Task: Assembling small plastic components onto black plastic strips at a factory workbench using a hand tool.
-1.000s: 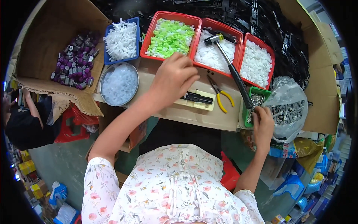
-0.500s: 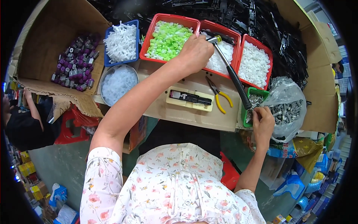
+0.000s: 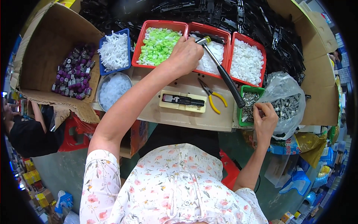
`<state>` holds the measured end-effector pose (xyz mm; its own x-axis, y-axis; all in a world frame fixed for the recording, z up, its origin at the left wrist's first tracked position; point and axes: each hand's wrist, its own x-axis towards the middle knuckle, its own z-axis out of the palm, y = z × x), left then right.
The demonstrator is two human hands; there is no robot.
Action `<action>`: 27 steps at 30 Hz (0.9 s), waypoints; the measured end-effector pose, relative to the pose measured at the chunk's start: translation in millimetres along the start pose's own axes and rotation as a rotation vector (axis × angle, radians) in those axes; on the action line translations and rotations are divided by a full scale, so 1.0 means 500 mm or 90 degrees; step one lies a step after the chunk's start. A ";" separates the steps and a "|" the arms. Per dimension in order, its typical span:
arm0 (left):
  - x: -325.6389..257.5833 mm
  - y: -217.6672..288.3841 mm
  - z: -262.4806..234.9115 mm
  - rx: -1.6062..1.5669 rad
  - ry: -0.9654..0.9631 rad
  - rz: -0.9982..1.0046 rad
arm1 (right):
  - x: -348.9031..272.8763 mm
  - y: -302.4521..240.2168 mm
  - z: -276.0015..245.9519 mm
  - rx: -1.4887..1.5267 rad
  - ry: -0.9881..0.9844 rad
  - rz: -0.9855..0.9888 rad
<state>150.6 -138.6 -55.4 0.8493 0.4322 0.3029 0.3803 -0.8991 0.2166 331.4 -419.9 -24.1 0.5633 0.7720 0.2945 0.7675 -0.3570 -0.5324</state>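
My left hand [image 3: 187, 56] reaches across the red bins, by the divide between the bin of green and white caps [image 3: 158, 44] and the middle bin of white parts [image 3: 209, 61]. Its fingers are bent and pressed together; what they hold, if anything, is hidden. Beside it lies a hammer [image 3: 223, 72] with a black grip, spanning the middle bin down to a green tray [image 3: 245, 121] of small metal pieces. At that tray's right edge, my right hand [image 3: 266, 117] pinches thumb and fingertips together, on something too small to name. A black assembly [image 3: 182, 99] rests in a cream fixture [image 3: 167, 104].
Yellow-handled pliers [image 3: 213, 96] lie right of the fixture. A bag of grey parts [image 3: 287, 108] sits at right. Leftward stand a third red bin's neighbours: a blue bin [image 3: 129, 48], a metal bowl [image 3: 100, 89] and a cardboard box [image 3: 37, 41]. Black parts [image 3: 212, 13] are heaped behind.
The whole view has shifted, so the bins appear lower and farther left. My right hand has drawn slightly rightward from the green tray's middle to its edge. My left hand stays at the bins.
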 end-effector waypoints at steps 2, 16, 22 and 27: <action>-0.004 -0.005 0.004 -0.001 0.044 0.026 | 0.001 0.003 -0.005 -0.003 0.001 0.004; -0.105 0.086 -0.068 -0.785 0.112 -0.318 | 0.018 -0.141 0.063 0.211 0.087 -0.123; -0.161 0.127 -0.059 -0.861 0.123 -0.326 | 0.016 -0.202 0.137 0.294 0.058 -0.222; -0.180 0.143 -0.054 -0.872 0.154 -0.316 | 0.008 -0.211 0.151 0.307 0.042 -0.218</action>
<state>91.5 -239.9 -42.0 0.6051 0.7945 0.0514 -0.1438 0.0455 0.9886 229.6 -339.4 -26.9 0.3374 0.7613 0.5538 0.6926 0.1977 -0.6937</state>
